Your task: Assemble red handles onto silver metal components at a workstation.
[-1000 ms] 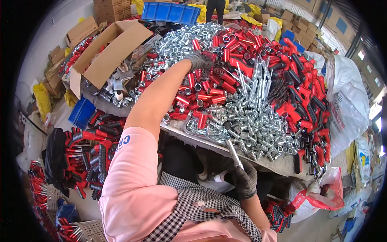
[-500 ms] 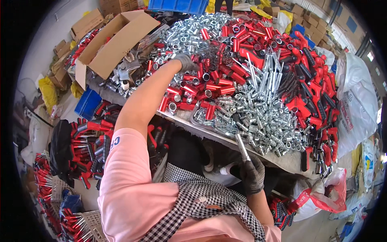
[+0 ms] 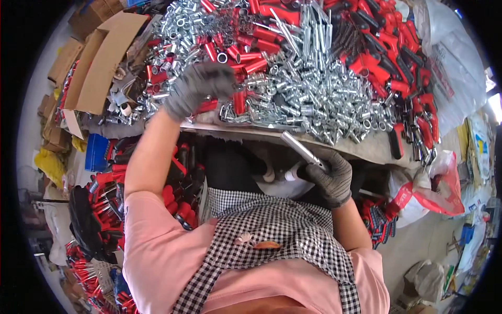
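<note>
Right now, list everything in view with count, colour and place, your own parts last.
silver metal fittings: too many to count, silver, heaped across the middle of the table
red tubes: many, red, mixed into the heap near the left hand
red-and-black handles: many, red and black, piled on the right of the table
cardboard box: one, brown, open, at the table's left end
blue crate: one, blue, below the table on the left
plastic bag: one, red and white, below the table's right edge
metal rod: one, silver, held below the table edge
checked apron: one, black and white, over a pink shirt
left hand: grey glove, on the heap, closed over red tubes
right hand: grey glove, gripping the metal rod
</note>
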`<state>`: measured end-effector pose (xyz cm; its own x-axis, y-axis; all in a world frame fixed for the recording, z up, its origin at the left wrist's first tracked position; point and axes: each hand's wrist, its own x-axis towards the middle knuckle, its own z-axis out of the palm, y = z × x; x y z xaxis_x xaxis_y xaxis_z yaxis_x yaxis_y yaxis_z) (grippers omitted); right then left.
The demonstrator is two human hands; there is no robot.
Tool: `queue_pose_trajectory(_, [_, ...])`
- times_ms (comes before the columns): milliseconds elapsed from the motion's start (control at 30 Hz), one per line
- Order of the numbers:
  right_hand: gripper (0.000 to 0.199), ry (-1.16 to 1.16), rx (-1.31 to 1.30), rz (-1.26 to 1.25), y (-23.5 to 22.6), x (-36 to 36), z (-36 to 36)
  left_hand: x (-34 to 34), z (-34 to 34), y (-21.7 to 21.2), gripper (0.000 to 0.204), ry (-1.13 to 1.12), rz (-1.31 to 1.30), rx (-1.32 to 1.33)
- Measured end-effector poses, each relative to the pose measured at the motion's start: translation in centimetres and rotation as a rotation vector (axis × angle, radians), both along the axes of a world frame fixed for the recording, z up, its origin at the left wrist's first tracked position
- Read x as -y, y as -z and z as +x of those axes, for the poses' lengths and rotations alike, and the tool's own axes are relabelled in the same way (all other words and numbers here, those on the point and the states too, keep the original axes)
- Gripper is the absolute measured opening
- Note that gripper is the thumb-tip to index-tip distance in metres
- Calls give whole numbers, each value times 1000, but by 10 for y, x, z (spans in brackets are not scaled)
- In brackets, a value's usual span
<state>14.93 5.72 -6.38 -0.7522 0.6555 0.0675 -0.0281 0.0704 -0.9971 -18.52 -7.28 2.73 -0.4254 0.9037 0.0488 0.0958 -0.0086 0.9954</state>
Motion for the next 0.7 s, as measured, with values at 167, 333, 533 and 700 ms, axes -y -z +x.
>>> queue_pose_trajectory(167, [29,-63,-68,257,-14,-5,3,10,94,35,31,213,-21,250])
queue_pose_trajectory(333, [26,-74,-68,721,-39,-7,3,-3,113,47,35,357,75,-374])
queue_pose_trajectory(533, [51,-64,-157,627,-7,-7,15,-25,151,58,27,540,256,-914])
queue_pose_trajectory(700, [78,-187,18,592,-20,-5,15,-34,165,60,35,582,294,-1137])
